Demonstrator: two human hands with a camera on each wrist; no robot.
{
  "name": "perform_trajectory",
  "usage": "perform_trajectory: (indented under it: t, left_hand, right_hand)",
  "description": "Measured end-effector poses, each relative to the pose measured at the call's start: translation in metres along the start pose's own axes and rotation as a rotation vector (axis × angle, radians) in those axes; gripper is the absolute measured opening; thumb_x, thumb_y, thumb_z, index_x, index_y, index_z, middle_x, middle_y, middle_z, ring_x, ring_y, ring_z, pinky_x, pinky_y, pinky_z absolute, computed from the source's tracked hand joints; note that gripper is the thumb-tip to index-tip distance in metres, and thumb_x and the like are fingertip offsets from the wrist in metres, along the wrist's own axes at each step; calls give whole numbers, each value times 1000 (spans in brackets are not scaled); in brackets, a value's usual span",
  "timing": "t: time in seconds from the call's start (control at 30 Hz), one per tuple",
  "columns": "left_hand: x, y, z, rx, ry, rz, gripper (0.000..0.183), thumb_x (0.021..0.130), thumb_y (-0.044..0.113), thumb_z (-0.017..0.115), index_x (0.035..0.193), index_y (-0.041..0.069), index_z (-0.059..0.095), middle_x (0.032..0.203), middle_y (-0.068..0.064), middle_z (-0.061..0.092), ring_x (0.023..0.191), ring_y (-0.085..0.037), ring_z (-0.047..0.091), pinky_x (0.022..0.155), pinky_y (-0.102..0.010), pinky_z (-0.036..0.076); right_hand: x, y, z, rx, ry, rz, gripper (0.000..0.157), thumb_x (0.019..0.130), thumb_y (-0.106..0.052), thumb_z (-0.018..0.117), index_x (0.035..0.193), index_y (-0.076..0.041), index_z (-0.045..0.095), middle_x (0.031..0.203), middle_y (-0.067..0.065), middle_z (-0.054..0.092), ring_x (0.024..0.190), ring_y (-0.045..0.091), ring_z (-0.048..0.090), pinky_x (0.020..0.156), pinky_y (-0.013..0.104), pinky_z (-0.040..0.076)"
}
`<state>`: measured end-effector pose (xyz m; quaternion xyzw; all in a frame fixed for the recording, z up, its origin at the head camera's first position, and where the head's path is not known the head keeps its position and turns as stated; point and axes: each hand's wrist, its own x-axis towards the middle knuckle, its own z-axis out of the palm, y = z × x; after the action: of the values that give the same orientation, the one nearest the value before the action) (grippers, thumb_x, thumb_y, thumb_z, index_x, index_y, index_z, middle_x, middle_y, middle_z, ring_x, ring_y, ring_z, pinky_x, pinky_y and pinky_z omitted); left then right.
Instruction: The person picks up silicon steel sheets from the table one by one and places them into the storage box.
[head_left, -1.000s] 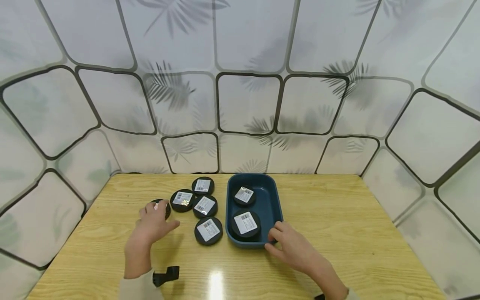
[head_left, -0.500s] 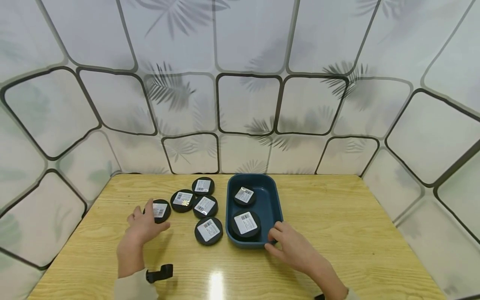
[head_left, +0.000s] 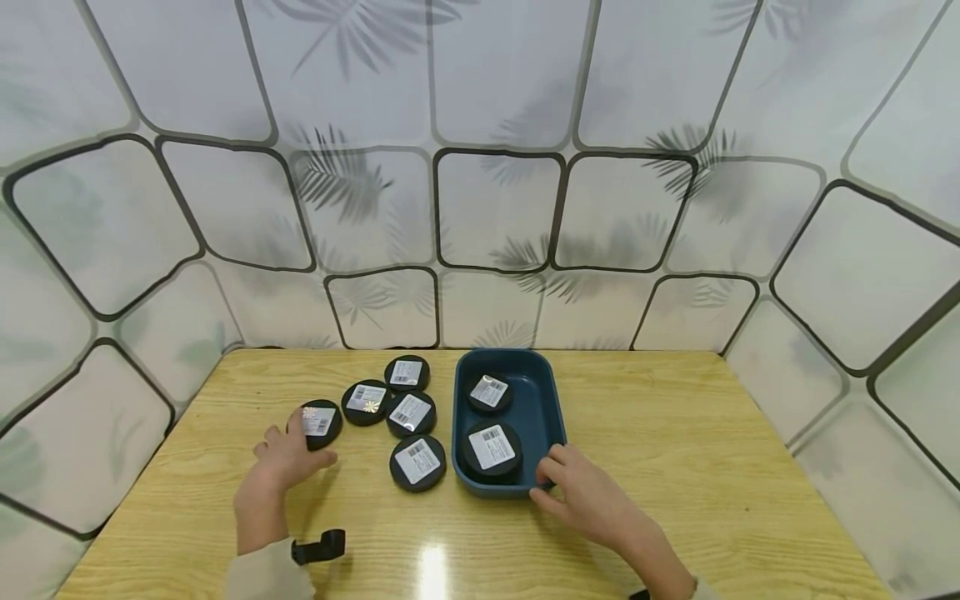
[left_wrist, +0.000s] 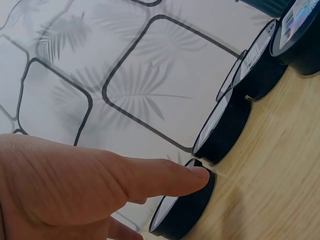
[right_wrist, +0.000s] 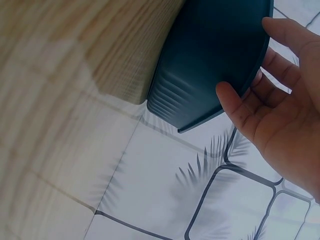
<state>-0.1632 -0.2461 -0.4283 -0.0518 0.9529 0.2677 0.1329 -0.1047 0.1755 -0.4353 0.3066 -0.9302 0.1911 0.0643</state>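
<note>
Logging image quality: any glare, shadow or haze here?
Head: bright glare on the table near the bottom edge, glints on two disc labels; left wrist: rainbow sheen on the upper-right label, faint table shadow; right wrist: table hazy at left.

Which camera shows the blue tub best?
The head view: it shows nearly the whole tub, black discs inside and the right hand at a near corner. The right wrist view shows its outer side and part of the rim; the left wrist view, what looks like a sliver up top.
</note>
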Motion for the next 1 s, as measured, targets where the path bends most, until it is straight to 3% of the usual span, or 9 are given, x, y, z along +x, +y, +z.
perform_trajectory:
  t: [0.43,0.8,1.0]
  left_hand:
    - [3,0,6,-10,-47,-22,101,87,33,70,151,-9,3,134,-53,16,124,-72,21,98,-76,29]
    - [12,1,9,-44,15,-42,101,89,27,68,150,-10,-3,137,-51,13,127,-68,19,102,-73,27]
    - [20,1,7,-58,58,-3,98,90,23,67,151,-9,-3,139,-49,11,127,-67,18,100,-74,29]
  right_hand:
    - [-2,1,0,-12,26,-12,17,89,-21,73,82,-20,58,83,-10,44,76,5,41,66,24,43]
    - [-1,1,1,-8,3,-2,16,90,-22,73,83,-20,59,83,-10,45,75,5,41,66,23,43]
    - [0,1,1,-10,1,0,16,90,-22,73,83,-20,59,83,-10,45,75,5,42,65,24,43]
